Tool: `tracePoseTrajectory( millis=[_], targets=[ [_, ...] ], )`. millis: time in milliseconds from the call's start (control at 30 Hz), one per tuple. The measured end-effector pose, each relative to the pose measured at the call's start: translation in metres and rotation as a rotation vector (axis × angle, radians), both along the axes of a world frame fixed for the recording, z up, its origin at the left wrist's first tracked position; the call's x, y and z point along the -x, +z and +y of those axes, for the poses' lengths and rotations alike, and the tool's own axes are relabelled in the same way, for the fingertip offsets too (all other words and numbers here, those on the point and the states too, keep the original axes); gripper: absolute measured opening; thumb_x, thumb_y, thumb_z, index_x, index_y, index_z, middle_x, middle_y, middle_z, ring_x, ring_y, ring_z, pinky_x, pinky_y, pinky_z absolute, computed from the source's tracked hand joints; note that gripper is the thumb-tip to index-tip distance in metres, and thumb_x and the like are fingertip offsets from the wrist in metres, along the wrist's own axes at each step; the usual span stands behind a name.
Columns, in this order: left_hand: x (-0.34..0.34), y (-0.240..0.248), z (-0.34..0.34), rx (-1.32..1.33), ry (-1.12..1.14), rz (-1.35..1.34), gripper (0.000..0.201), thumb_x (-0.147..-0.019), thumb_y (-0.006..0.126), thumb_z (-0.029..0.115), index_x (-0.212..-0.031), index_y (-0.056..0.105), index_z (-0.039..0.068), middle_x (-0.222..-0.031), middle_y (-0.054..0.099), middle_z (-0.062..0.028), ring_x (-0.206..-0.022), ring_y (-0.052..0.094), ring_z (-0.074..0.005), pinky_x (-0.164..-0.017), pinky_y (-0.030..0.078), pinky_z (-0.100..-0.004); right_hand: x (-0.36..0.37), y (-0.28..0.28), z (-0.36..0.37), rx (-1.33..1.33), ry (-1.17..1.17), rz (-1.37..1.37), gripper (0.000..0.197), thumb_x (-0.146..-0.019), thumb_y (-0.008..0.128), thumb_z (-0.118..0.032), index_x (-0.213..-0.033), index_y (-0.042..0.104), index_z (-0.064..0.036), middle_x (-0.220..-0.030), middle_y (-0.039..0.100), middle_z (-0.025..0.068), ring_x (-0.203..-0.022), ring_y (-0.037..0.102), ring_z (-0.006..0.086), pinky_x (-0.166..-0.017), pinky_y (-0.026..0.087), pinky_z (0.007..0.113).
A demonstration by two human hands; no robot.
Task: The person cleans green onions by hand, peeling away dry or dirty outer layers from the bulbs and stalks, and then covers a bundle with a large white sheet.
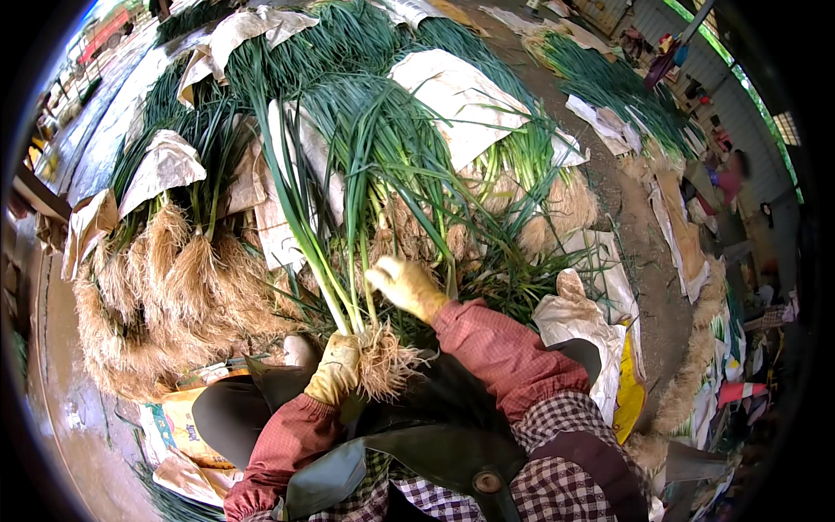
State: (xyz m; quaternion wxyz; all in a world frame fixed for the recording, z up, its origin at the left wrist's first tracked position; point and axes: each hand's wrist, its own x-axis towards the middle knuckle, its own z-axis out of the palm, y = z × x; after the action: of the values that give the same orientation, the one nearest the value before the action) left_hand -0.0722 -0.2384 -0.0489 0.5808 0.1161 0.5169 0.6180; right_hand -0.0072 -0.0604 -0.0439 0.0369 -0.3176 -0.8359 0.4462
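My left hand (335,369), in a yellowish glove, is closed round the lower stems of a small bunch of green onions (334,291). Their pale stringy roots (383,358) hang out beside that hand, and the long green leaves lean up and away over the pile. My right hand (409,287), gloved alike, is beside the stems, a little higher up. Its fingers are curled in by one thin stalk; whatever lies between them is too small to make out. Beyond both hands lies a large pile of green onions (348,113), roots toward me.
Pale sacks (461,96) cover parts of the pile. On the left, a thick mass of rooted bunches (191,278) lies near my knee. Loose leaves (513,270) and a crumpled sack (574,322) are to the right. Farther right, past a dirt strip (639,235), more onions (600,78) are heaped.
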Motion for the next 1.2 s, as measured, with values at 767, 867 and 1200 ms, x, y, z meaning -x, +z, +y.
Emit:
tracePoseTrajectory(
  millis=[767,867,1200],
  targets=[
    [-0.004,0.018,0.018,0.072,-0.111,-0.336,0.016,-0.082,0.055,0.009,-0.092,0.056,-0.004,-0.072,0.057,-0.0066,-0.058,0.055,-0.0148,-0.049,0.044,-0.0252,-0.054,-0.058,0.078,0.819,-0.691,0.223,0.022,-0.081,0.06,-0.025,-0.079,0.055,-0.0041,-0.058,0.053,0.0025,-0.044,0.048,0.0094,-0.036,0.037,0.024],
    [-0.001,0.032,0.007,0.086,-0.061,-0.229,0.021,-0.084,0.053,0.011,-0.099,0.054,-0.003,-0.076,0.058,-0.0103,-0.067,0.058,-0.0208,-0.058,0.048,-0.0288,-0.055,0.003,0.056,0.739,-0.911,0.727,0.007,-0.081,0.056,-0.01,-0.078,0.055,-0.0035,-0.059,0.054,0.0017,-0.044,0.048,0.008,-0.035,0.038,0.02],
    [-0.022,0.037,-0.017,-0.056,-0.221,-0.359,0.026,-0.078,0.061,0.007,-0.101,0.052,-0.001,-0.079,0.059,-0.0116,-0.067,0.059,-0.0221,-0.059,0.05,-0.0314,-0.057,-0.019,-0.048,1.283,-0.649,0.376,0.036,-0.082,0.057,-0.034,-0.098,0.055,-0.0017,-0.093,0.059,0.0117,-0.089,0.058,0.0229,-0.075,0.052,0.037]
  ],
)
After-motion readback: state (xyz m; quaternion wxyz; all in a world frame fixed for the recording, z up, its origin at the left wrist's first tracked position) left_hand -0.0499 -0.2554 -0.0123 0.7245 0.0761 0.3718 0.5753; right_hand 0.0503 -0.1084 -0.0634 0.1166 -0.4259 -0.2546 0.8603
